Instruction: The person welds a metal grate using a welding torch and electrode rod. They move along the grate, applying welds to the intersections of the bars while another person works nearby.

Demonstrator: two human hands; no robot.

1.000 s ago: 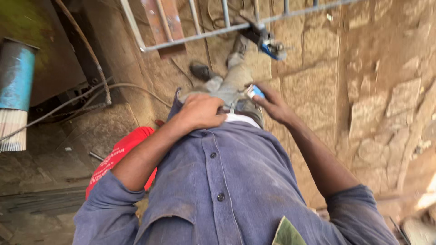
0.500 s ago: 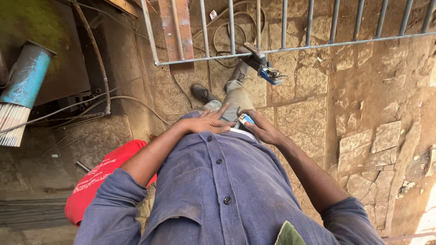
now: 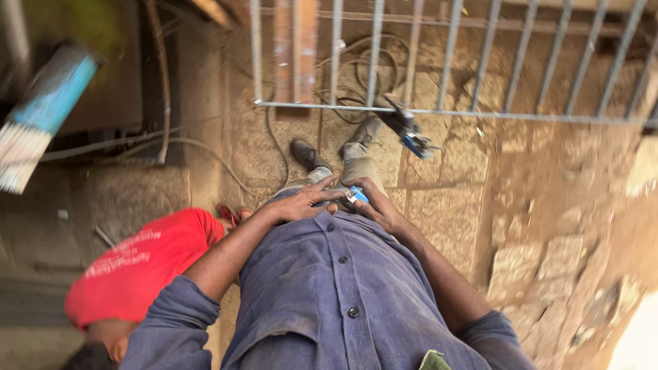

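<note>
- Right hand [image 3: 384, 209], centre of frame at my waist: fingers curled round a small blue-and-white object [image 3: 356, 195], gripped at the fingertips. Too small to say what it is.
- Left hand [image 3: 301, 202], just left of that: flat and spread on the hem of my blue work shirt [image 3: 336, 294], fingertips reaching toward the blue object, nearly touching it. Not gripping anything I can see.
- Change vs 1 s ago: the left hand was balled on the waistband, now it's opened out w/ fingers extended; the right has kept the blue item the whole time. Both hands now meet at 1 spot, so I read it as the 2 hands about to work that item together – my guess only.
- View also tipped up: more of the grille shows at top than before.
- Below the hands in the picture's upper-centre: my 2 dark shoes [image 3: 305, 154] on the stone-paved ground [image 3: 445, 219].
- Just beyond, upper centre-right: an angle grinder [image 3: 408, 130] w/ blue part lying by the lower rail of a grey metal grille [image 3: 439, 113], cable coiled behind the bars.
- Lower left: another person in a red shirt [image 3: 137, 264], bent low, close to my left elbow.
- Upper left: blue cylinder w/ pale bristle-like end [image 3: 41, 109], blurred; hoses run along the wall.
</note>
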